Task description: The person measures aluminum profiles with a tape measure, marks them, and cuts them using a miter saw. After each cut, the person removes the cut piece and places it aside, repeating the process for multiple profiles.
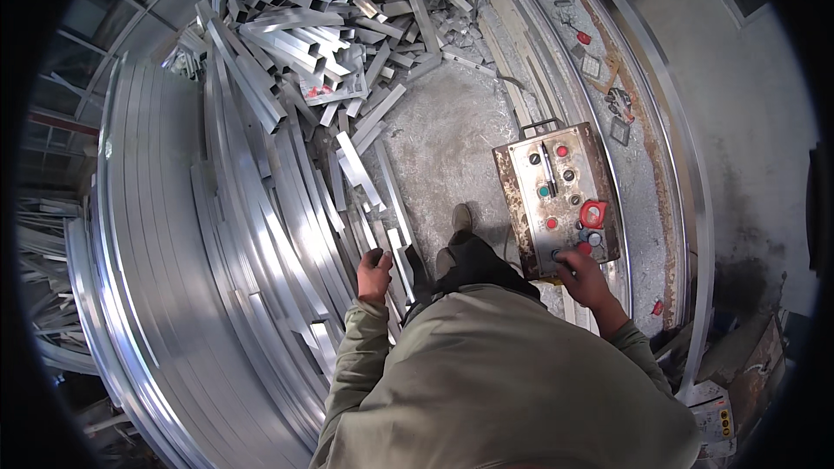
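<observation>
At the near edge of a worn metal control box (512, 200), my right hand (585, 280) has its fingers bent around a small dark control; the fingers partly cover it. A red tape measure (593, 214) and a pen (547, 167) lie on the panel among red, green and black buttons and knobs. My left hand (373, 280) hangs over the aluminium profiles with curled fingers. Something dark shows at its fingertips, too small to name. Just beside this hand stands the end of a narrow aluminium bar (400, 265).
Long aluminium profiles (156, 234) are stacked on the left. A heap of short offcuts (295, 35) fills the far side. Along the right runs a machine bed (638, 174) littered with chips, scraps and small red pieces. My shoe (461, 219) stands on the dusty floor (443, 139).
</observation>
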Demonstrator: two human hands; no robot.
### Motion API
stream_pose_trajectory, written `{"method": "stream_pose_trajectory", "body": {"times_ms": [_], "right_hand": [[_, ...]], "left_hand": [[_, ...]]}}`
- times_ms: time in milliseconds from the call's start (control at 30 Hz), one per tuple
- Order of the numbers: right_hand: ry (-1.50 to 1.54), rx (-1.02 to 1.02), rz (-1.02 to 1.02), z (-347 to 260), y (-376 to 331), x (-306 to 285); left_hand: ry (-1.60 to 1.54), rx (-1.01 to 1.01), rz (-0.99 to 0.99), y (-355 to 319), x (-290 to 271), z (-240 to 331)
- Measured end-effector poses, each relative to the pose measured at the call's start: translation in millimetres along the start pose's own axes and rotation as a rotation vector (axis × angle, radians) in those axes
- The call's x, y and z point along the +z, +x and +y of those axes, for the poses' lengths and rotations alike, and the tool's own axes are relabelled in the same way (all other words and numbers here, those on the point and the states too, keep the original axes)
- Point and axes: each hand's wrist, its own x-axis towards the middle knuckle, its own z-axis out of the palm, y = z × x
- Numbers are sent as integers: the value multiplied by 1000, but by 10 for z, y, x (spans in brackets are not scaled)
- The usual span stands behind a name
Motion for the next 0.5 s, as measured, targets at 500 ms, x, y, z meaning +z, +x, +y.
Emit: {"method": "stream_pose_trajectory", "body": {"times_ms": [500], "right_hand": [[177, 58, -66, 316, 3725, 192]], "left_hand": [[172, 436, -104, 2256, 112, 3236]]}}
